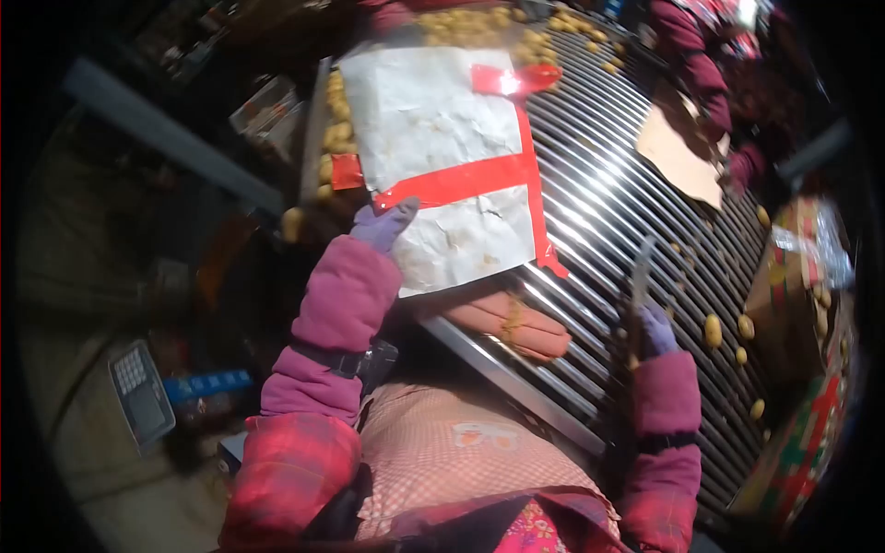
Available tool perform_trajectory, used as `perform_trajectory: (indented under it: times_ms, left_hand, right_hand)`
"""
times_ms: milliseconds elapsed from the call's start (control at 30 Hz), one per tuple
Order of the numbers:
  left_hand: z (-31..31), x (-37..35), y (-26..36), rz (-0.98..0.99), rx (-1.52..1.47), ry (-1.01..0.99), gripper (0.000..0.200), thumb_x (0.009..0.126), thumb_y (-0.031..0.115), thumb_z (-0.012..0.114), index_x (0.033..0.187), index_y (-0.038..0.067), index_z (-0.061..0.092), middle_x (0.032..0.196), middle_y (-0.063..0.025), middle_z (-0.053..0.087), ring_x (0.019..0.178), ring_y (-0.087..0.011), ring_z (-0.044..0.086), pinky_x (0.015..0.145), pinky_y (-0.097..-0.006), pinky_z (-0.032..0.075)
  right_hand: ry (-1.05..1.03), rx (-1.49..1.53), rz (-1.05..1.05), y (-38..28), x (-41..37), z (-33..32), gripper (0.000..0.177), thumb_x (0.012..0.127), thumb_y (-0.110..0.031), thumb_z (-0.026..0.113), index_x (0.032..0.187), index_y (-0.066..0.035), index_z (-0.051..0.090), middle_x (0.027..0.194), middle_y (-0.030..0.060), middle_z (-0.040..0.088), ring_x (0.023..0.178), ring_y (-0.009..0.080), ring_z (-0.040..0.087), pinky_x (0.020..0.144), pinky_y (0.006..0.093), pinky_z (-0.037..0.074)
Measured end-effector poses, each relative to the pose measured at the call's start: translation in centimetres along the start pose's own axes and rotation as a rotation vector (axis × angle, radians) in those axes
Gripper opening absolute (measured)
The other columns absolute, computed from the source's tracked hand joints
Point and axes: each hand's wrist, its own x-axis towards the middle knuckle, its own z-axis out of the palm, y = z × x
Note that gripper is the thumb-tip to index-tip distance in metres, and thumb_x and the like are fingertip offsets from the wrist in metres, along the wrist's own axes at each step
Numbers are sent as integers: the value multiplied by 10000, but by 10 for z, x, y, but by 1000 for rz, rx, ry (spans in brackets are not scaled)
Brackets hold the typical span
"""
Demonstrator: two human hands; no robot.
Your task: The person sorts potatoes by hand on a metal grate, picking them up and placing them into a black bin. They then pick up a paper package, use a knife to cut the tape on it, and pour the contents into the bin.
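My left hand [384,224], in a pale purple glove, is closed on the lower left edge of a white cardboard sheet [452,111] with red tape [461,181] across it and down its right side. The sheet is raised over the roller conveyor [590,157] and hides part of it. In my right hand [655,330], also gloved, a knife [643,263] points away from me over the rollers. Just below the sheet lies a pink bundle [535,334] tied with yellowish string, near the conveyor's metal edge [516,382].
Potatoes [466,25] crowd the far end, and several loose ones [713,330] lie on the rollers at right. Across the conveyor another person's sleeves [705,78] reach to a tan cardboard sheet [678,147]. A box [791,304] stands at right, a keypad device [141,392] at left.
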Motion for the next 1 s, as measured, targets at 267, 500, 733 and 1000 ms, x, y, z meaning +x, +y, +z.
perform_trajectory:
  times_ms: [267, 500, 733, 1000]
  left_hand:
    - [-257, -85, -76, 83, -359, 988, 593, 749, 349, 796, 1152, -30, 582, 1125, -90, 617, 971, -184, 576, 877, -319, 455]
    - [-369, -191, -198, -170, -92, 1332, 393, 850, 210, 698, 1160, -4, 588, 1097, -121, 633, 945, -187, 620, 798, -327, 488]
    - [-353, -250, -276, -329, 40, 1219, 259, 870, 262, 682, 922, 14, 628, 767, -72, 630, 686, -149, 594, 643, -314, 469]
    - [-277, -279, -381, -568, 82, 817, 275, 906, 300, 625, 962, 31, 605, 774, -61, 605, 663, -123, 552, 628, -289, 459]
  right_hand:
    - [-136, -125, -204, -39, -71, 110, 242, 904, -235, 574, 1099, -92, 559, 755, 43, 597, 494, 96, 474, 440, 242, 379]
    - [-483, -324, -181, -13, -70, 233, 360, 908, -285, 588, 1175, -45, 561, 770, 72, 613, 482, 127, 522, 422, 254, 431]
    - [-682, -465, -68, -3, -106, 336, 246, 922, -190, 589, 1123, -49, 584, 735, -6, 589, 498, 66, 481, 430, 199, 364]
    - [-671, -383, -147, 1, -51, 368, 264, 914, -243, 614, 1123, -95, 549, 845, 86, 641, 589, 117, 572, 461, 236, 440]
